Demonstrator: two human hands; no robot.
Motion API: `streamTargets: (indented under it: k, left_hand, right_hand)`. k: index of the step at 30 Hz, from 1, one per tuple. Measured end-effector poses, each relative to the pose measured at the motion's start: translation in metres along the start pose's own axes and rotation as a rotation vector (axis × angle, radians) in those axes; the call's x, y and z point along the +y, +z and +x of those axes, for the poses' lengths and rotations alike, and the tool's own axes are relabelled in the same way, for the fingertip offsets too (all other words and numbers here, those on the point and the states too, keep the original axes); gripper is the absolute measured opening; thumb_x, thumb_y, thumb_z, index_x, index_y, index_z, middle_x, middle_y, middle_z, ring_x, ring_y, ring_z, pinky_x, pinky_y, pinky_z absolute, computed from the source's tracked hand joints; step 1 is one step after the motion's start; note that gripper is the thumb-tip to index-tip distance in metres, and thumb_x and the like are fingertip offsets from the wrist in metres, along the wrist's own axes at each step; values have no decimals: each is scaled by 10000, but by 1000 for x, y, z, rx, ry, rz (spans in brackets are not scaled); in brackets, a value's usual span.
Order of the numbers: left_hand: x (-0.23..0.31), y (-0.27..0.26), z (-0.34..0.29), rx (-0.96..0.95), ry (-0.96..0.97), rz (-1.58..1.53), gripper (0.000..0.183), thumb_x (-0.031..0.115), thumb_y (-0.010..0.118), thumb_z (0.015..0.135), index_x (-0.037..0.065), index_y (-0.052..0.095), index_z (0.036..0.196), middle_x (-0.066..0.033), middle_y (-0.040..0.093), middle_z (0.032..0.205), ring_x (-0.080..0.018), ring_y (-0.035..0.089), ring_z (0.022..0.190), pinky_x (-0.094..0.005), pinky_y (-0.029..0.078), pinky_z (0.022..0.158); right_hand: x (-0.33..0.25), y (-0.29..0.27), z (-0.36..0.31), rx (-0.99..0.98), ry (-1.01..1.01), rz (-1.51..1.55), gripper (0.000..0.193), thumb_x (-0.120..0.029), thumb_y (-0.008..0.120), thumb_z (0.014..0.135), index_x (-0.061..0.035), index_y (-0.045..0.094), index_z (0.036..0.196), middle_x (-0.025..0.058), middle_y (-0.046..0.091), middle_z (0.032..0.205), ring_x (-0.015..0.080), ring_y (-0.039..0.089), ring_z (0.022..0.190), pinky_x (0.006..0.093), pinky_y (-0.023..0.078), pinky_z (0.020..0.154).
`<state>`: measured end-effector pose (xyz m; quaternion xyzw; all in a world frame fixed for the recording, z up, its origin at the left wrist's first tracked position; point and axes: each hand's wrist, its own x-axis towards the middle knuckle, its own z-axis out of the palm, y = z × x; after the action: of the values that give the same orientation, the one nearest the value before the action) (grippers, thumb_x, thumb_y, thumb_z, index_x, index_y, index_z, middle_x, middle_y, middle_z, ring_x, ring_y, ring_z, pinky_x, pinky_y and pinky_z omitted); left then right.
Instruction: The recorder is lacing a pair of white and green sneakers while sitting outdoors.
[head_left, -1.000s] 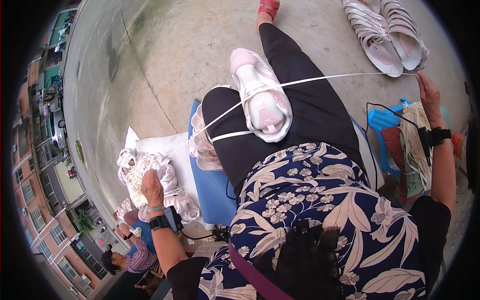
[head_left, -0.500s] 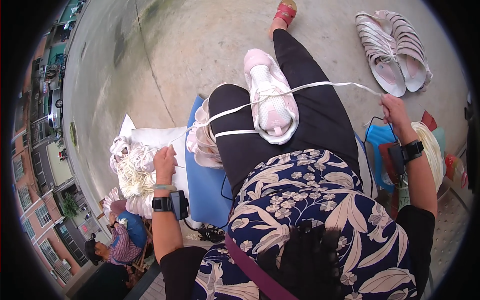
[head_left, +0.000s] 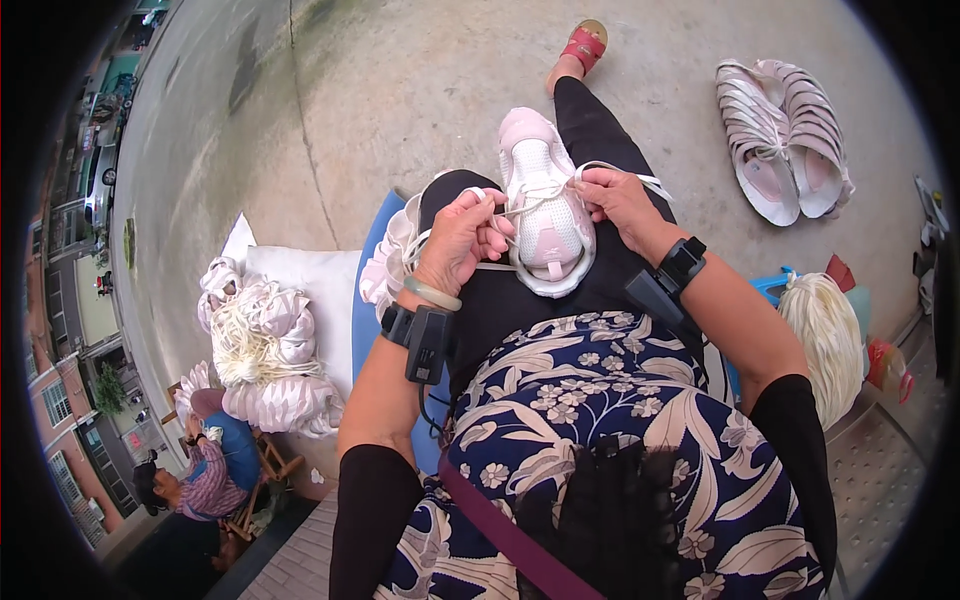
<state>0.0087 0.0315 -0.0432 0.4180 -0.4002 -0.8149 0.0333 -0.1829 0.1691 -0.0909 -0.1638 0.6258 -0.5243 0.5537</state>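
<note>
A pink and white shoe upper (head_left: 540,185) lies across my lap, its toe pointing away from me. White shoelace (head_left: 540,190) crosses over its top, where a loose crossing or knot shows. My left hand (head_left: 465,240) pinches the lace in a loop just left of the upper. On the other side, my right hand (head_left: 615,200) pinches the lace, which loops up and trails over my right thigh. More pink and white uppers (head_left: 390,255) rest beside my left thigh on a blue surface (head_left: 372,235).
At left, a pile of uppers (head_left: 270,320) and cream laces sits on a white sheet (head_left: 330,270). A bundle of cream laces (head_left: 825,340) hangs at right. Nested uppers (head_left: 785,140) lie on the concrete floor, far right. Another person (head_left: 210,470) sits at lower left.
Both hands have come inward from wide apart to the sides of the shoe upper. The lace, earlier stretched out between them, is now looped close over it.
</note>
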Motion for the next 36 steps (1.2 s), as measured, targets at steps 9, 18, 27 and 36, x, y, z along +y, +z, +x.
streamTargets:
  k: [9, 18, 27, 36]
  left_hand:
    - [-14, -4, -13, 2, 66, -129, 161, 106, 524, 876, -22, 563, 964, -102, 625, 805, -134, 623, 656, -223, 523, 589]
    - [-18, -4, -16, -8, 58, 6, 233, 194, 526, 898, -4, 568, 1013, -81, 630, 798, -92, 600, 601, -192, 481, 508]
    - [-28, 5, -15, 116, 94, -11, 183, 141, 562, 862, -1, 598, 971, -33, 600, 698, -74, 568, 560, -184, 459, 502]
    - [-27, 7, -17, 187, 111, 265, 161, 192, 534, 879, 46, 556, 815, 15, 485, 554, -38, 394, 370, -172, 257, 324]
  right_hand:
    - [8, 1, -1, 101, -23, 229, 78, -95, 602, 829, -21, 593, 849, 35, 594, 715, 76, 562, 603, 195, 460, 539]
    - [10, 4, 4, 103, -125, 166, 39, -53, 576, 830, -22, 586, 851, 28, 598, 719, 67, 572, 617, 176, 456, 540]
    - [7, 7, 10, 149, -624, -551, 59, -62, 568, 777, -9, 545, 786, 117, 572, 682, 204, 562, 596, 298, 439, 565]
    - [5, 5, 12, 201, -551, -744, 101, -102, 556, 763, -11, 517, 742, 170, 553, 684, 320, 564, 671, 377, 430, 602]
